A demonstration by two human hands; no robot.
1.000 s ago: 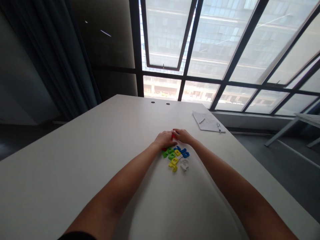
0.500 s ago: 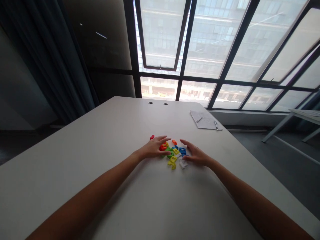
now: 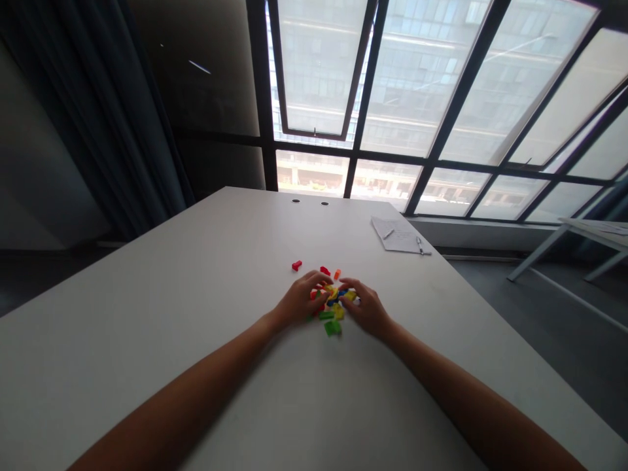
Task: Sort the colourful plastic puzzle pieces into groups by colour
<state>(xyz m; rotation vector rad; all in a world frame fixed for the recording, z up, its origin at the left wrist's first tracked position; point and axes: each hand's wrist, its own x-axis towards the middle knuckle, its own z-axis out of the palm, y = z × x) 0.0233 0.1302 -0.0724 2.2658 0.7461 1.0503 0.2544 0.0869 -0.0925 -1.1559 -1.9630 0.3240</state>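
On the white table [image 3: 206,275] lies a small heap of coloured plastic blocks [image 3: 333,294], red, yellow, blue and green. Cupped around the heap's left side is my left hand [image 3: 299,297], fingers curved and apart, touching the red pieces. From the right, my right hand [image 3: 367,309] curves in the same way against yellow and blue pieces. Both hands partly cover the heap. A green block [image 3: 332,328] sits nearest me. Beyond the fingertips are an orange block [image 3: 337,274] and a red block [image 3: 324,270]; another red block [image 3: 297,265] lies apart at the left.
Toward the table's right edge rests a sheet of paper [image 3: 400,237] with two pens on it. Two dark round holes show at the far edge. Windows stand behind the table, a dark curtain [image 3: 98,118] at left, and another table [image 3: 589,230] at right.
My hands have come closer together, the right one moving left. The blocks between them are pushed closer and rearranged; green pieces now lie at the near side.
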